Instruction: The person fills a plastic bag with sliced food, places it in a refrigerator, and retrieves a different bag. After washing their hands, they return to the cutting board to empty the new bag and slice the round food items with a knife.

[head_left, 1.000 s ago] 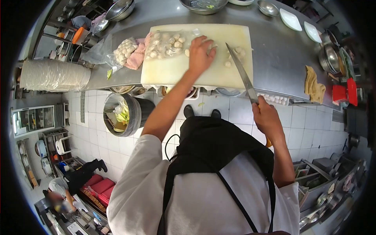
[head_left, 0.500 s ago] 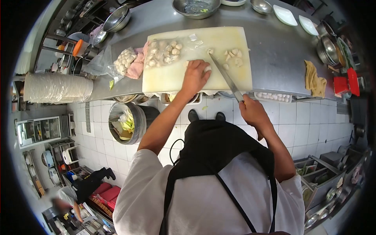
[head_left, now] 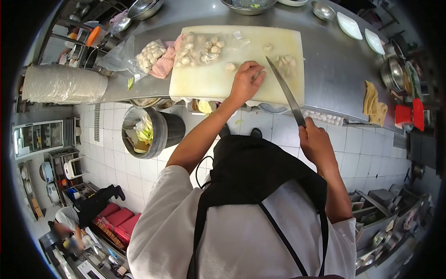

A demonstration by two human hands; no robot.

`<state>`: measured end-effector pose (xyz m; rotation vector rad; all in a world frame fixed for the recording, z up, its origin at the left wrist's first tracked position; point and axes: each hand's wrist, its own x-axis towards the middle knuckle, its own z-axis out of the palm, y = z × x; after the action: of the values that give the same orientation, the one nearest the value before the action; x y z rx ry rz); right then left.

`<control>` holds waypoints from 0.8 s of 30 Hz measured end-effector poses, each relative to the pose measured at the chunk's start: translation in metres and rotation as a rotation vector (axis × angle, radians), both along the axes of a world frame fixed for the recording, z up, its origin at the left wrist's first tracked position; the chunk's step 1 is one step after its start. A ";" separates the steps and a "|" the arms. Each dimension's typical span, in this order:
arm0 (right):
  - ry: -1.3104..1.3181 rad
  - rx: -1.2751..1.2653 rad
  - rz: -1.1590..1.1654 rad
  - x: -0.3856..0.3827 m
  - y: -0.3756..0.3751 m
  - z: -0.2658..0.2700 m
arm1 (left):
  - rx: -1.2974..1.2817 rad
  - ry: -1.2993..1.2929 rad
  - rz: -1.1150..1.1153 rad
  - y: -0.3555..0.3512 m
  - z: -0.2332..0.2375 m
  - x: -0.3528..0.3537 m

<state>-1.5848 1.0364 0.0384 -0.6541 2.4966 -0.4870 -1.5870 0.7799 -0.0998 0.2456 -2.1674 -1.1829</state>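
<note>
My right hand [head_left: 318, 142] is wrapped round the handle of a long kitchen knife [head_left: 287, 90], its blade slanting over the right part of the white cutting board [head_left: 204, 86]. My left hand [head_left: 247, 83] is on the board left of the blade, fingers curled round a pale mushroom that is mostly hidden. One mushroom [head_left: 230, 66] sits beside its knuckles, and another [head_left: 268, 47] lies farther up. Cut mushroom pieces [head_left: 285, 64] are spread beyond the blade on the right. A clear bag of mushrooms [head_left: 200, 49] covers the board's upper left.
Left of the board lie a second bag of mushrooms [head_left: 151, 56] and a pink cloth [head_left: 162, 66]. Metal bowls and white dishes [head_left: 348, 25] line the back. A tan towel [head_left: 374, 104] hangs at the right edge. A bin [head_left: 144, 132] stands below; another person [head_left: 69, 218] is at lower left.
My left hand has shifted right and slightly up, leaving a mushroom to its left. The knife has moved right, away from the mushroom by its tip. The whole view has shifted a little.
</note>
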 end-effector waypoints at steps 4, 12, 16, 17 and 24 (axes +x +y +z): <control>-0.017 0.056 0.023 0.014 0.011 0.011 | 0.051 -0.057 0.019 0.000 0.000 -0.001; -0.010 0.080 0.040 0.017 0.009 0.009 | 0.027 -0.022 0.022 -0.002 -0.006 -0.003; -0.015 0.066 0.062 0.010 0.000 -0.014 | 0.009 -0.014 0.020 -0.001 -0.003 -0.001; -0.016 0.055 0.068 0.006 -0.005 -0.024 | -0.010 -0.008 0.017 0.000 -0.007 -0.001; -0.008 0.047 0.043 -0.012 -0.015 -0.013 | 0.087 -0.076 -0.020 0.002 0.006 0.008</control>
<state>-1.5964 1.0216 0.0250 -0.6846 2.4738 -0.4133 -1.5792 0.7816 -0.0938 0.3125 -2.1905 -1.3003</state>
